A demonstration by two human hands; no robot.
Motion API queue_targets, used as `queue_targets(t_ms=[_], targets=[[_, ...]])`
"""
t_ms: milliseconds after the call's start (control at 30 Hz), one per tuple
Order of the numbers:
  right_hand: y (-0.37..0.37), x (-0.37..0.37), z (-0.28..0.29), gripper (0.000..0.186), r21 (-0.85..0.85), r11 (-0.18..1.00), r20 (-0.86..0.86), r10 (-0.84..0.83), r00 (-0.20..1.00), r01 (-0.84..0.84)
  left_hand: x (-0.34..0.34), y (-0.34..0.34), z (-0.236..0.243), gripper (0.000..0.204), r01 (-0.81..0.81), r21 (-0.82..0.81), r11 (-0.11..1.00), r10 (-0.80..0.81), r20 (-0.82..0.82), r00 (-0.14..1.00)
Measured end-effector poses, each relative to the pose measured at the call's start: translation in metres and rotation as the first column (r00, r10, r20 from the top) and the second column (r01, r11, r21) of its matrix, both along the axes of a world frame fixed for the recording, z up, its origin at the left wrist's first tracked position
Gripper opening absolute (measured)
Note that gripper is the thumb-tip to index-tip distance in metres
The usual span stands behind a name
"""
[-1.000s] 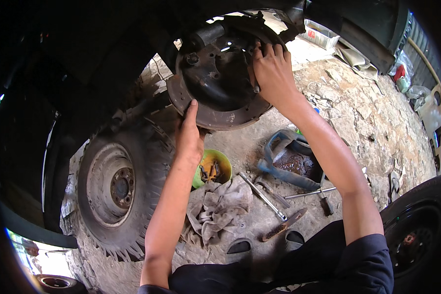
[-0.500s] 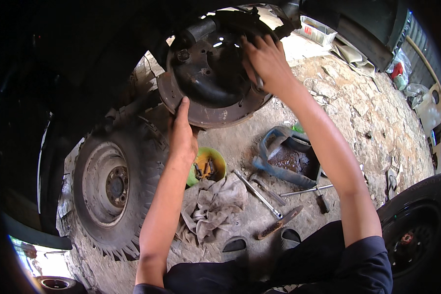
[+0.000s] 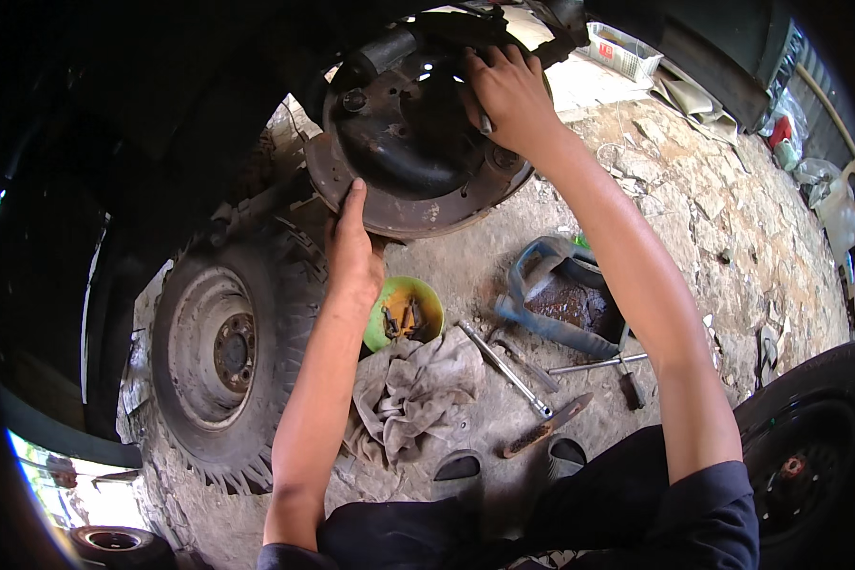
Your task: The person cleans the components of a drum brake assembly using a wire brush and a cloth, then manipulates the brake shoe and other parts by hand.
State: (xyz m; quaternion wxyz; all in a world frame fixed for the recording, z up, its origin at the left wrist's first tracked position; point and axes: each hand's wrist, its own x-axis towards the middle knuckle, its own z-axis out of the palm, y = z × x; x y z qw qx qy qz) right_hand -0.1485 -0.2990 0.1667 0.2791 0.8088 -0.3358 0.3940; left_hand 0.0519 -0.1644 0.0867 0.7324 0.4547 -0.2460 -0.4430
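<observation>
A dark, grimy brake backing plate (image 3: 399, 197) hangs under the vehicle at the top middle. My left hand (image 3: 355, 252) grips its lower left rim, thumb on the near face and fingers hidden behind. Over the plate's right side, my right hand (image 3: 513, 100) is closed around a slim tool (image 3: 485, 123). Only the tool's grey end shows below my palm, so its kind is unclear. A thick dark cylinder (image 3: 387, 54) sits across the plate's upper left.
Below lie a green bowl (image 3: 434, 302) with small metal parts, a grey rag (image 3: 413, 389), a cut blue jug (image 3: 551, 328) with dark contents, a long metal bar (image 3: 505, 370), a brush (image 3: 546, 427) and a screwdriver (image 3: 631, 388). A large tyre (image 3: 280, 323) stands left, another (image 3: 826, 399) right.
My right hand has shifted slightly up and left over the plate, with the tool in it. My left hand keeps its hold on the rim. The view has moved a little.
</observation>
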Motion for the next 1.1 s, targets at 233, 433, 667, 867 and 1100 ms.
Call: queue_targets(t_ms=[233, 433, 667, 867, 1100], targets=[[0.038, 0.007, -0.016, 0.05, 0.085, 0.996, -0.023, -0.033, 0.999, 0.035, 0.001, 0.006, 0.004, 0.041, -0.019, 0.016, 1.0, 0.019, 0.012, 1.0], [0.0, -0.001, -0.001, 0.047, 0.039, 0.999, 0.026, 0.03, 0.999, -0.031, 0.001, 0.001, -0.002, 0.042, 0.015, 0.003, 1.0, -0.016, 0.024, 1.0], [0.041, -0.005, -0.014, 0.051, 0.131, 0.991, -0.063, 0.012, 0.998, -0.004, 0.004, 0.007, 0.001, 0.043, -0.006, 0.013, 1.0, 0.006, 0.012, 1.0], [0.0, -0.003, -0.006, 0.046, 0.031, 0.999, 0.033, 0.017, 0.999, -0.018, 0.0, 0.002, -0.002, 0.045, 0.012, 0.017, 1.0, -0.012, 0.014, 1.0], [0.033, -0.024, 0.003, 0.025, 0.339, 0.808, 0.495, 0.282, 0.822, -0.482, 0.004, 0.005, -0.001, 0.049, 0.012, 0.026, 1.0, -0.013, 0.044, 0.999]])
